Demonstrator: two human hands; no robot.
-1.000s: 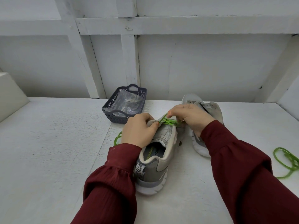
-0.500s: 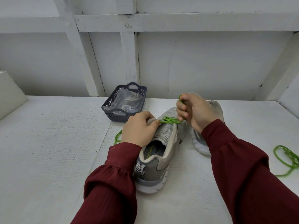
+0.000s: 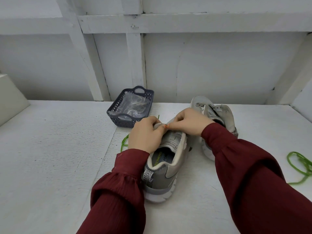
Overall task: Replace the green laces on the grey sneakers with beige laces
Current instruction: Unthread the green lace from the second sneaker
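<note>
A grey sneaker (image 3: 166,166) stands heel toward me in the middle of the white table. My left hand (image 3: 146,133) grips its tongue and left eyelet flap. My right hand (image 3: 188,121) reaches across the top of the sneaker, fingertips pinching at the lacing area beside my left thumb; what they pinch is hidden. A green lace (image 3: 124,143) trails on the table left of the sneaker. The second grey sneaker (image 3: 217,114) lies behind my right hand without a lace. Beige laces (image 3: 135,105) in clear wrapping lie in the dark basket (image 3: 118,115).
A loose green lace (image 3: 299,166) is coiled on the table at the far right. A white wall with beams rises behind the table. A pale block (image 3: 10,97) sits at the left edge.
My right hand, raised half a second ago with green lace pulled up, has come back down onto the sneaker's lacing. The green lace over the tongue is no longer visible.
</note>
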